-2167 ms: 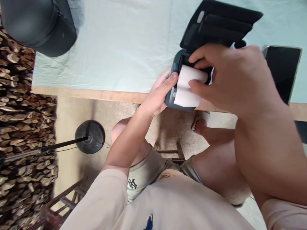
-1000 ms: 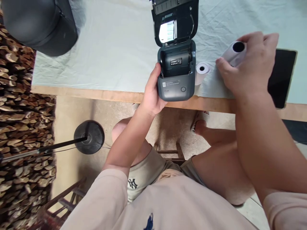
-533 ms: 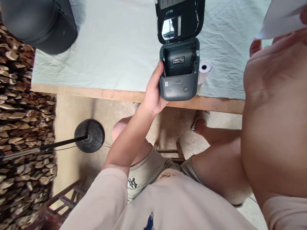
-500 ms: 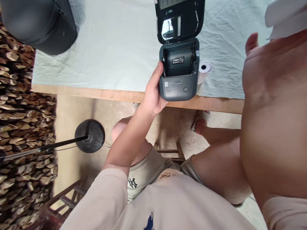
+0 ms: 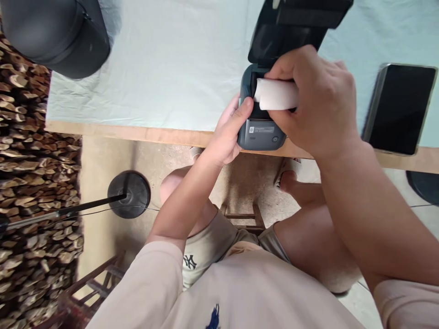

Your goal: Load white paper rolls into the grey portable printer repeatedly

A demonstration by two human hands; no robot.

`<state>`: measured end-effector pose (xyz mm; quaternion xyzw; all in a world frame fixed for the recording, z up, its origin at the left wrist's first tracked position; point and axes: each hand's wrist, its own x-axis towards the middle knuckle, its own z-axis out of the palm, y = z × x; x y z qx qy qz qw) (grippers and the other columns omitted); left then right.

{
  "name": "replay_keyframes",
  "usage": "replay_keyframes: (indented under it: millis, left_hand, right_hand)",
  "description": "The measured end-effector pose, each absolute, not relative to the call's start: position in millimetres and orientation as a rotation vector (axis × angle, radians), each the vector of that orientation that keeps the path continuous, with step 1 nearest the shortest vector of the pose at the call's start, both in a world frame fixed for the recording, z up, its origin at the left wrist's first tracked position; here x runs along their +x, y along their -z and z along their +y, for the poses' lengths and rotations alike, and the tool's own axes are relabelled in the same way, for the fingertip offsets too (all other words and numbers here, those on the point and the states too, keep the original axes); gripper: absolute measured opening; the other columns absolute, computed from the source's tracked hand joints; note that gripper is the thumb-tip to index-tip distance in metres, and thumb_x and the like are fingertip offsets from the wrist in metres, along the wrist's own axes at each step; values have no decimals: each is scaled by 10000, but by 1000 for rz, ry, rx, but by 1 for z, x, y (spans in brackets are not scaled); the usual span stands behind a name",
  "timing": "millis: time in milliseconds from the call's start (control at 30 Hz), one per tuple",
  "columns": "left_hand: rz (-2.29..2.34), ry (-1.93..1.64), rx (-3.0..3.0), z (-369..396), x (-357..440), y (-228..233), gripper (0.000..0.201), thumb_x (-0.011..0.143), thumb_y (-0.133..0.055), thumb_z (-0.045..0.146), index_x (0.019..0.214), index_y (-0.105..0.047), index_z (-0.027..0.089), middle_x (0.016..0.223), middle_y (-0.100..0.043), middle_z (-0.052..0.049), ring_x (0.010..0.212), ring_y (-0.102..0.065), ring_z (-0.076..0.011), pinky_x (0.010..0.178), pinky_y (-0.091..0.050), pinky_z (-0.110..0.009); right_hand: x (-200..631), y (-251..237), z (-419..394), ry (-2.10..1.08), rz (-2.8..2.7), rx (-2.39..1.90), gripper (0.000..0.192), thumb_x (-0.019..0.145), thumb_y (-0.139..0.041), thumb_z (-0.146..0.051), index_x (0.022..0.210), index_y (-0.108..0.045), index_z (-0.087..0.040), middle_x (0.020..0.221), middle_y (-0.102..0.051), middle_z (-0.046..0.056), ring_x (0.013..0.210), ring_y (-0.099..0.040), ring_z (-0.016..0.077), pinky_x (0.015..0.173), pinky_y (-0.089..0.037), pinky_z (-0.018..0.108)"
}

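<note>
The left hand [image 5: 229, 130] is gripping the dark printer [image 5: 262, 142] by its side over the table edge [image 5: 137, 133]; the right hand [image 5: 322, 100], fingers curled, is holding a white paper roll [image 5: 278, 95] at the open bay [image 5: 259, 114], the raised lid [image 5: 274, 43] standing beyond.

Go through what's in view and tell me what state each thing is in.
Printer, held in the left hand
Lid, open
Paper roll, in the grip of the right hand; whether seated is unclear
Phone, screen dark
Cloth, creased
Black case, open or closed unclear
</note>
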<state>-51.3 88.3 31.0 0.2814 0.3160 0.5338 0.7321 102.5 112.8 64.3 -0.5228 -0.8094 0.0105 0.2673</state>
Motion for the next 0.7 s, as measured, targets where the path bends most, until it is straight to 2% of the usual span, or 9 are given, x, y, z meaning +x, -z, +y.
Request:
replay_keyframes:
  millis: [100, 167, 233, 300, 367, 400, 467, 600, 700]
  left_hand:
    - [699, -1178, 562, 89, -51, -33, 269, 997, -553, 385, 1189, -674, 241, 1094, -759, -21, 1460, -491, -242, 1166, -526, -358]
    - [707, -1169, 486, 90, -52, -33, 322, 994, -541, 431, 1181, -683, 210, 1096, -756, -37, 1459, -492, -251, 1167, -525, -349]
    - [725, -1157, 457, 91, -54, -33, 340, 982, -548, 466, 1105, -692, 184, 1111, -749, -55, 1452, -500, -264, 1159, -529, -345]
    - [763, -1170, 511, 91, -56, -33, 238, 968, -580, 388, 1016, -672, 174, 1062, -747, -46, 1423, -532, -263, 1136, -542, -345]
    - [798, -1185, 593, 90, -57, -33, 92, 949, -575, 227, 983, -631, 163, 991, -735, -18, 1379, -576, -252, 1117, -550, -362]
    - [808, -1182, 623, 90, -57, -34, 83, 933, -559, 159, 992, -618, 158, 973, -727, -7, 1357, -596, -248, 1110, -552, -375]
    - [811, -1146, 651, 89, -57, -34, 187, 904, -545, 84, 1056, -618, 164, 999, -725, 4, 1331, -617, -235, 1117, -543, -380]
    - [829, -1114, 570, 87, -57, -31, 469, 863, -547, 18, 1273, -618, 233, 1050, -736, 17, 1336, -613, -204, 1146, -512, -344]
    - [821, -1117, 461, 87, -58, -29, 482, 939, -482, 100, 1387, -565, 258, 1103, -737, -3, 1344, -605, -212, 1131, -522, -346]
  right_hand:
    - [105, -66, 111, -63, -2168, -1300, 161, 879, -494, -294, 930, -640, -252, 1024, -716, -41, 999, -685, 196, 862, -525, 416]
    - [106, -68, 108, -50, -2160, -1187, 232, 923, -468, -343, 833, -659, -247, 878, -703, -30, 933, -670, 192, 838, -504, 421]
    - [106, -69, 106, -63, -2177, -1049, 233, 926, -518, -379, 802, -675, -258, 812, -688, -36, 896, -648, 177, 809, -472, 394]
    - [107, -68, 104, -144, -2191, -917, 159, 896, -586, -384, 834, -683, -275, 856, -702, -54, 894, -639, 154, 816, -458, 374]
    - [108, -68, 104, -257, -2150, -859, 144, 895, -586, -384, 851, -657, -267, 839, -691, -48, 823, -620, 124, 851, -474, 373]
    - [109, -68, 105, -302, -2096, -850, 160, 908, -562, -377, 837, -630, -251, 799, -668, -34, 768, -600, 112, 861, -485, 373]
    - [111, -68, 105, -330, -1958, -892, 204, 932, -511, -372, 801, -565, -225, 735, -598, -7, 711, -566, 105, 842, -500, 358]
    - [112, -70, 107, -294, -1698, -1113, 247, 916, -492, -455, 934, -541, -214, 951, -550, 48, 887, -573, 129, 737, -471, 294]
    - [113, -69, 107, -470, -1664, -1170, 306, 880, -489, -435, 1081, -524, -207, 1149, -552, 51, 1040, -572, 131, 790, -480, 269]
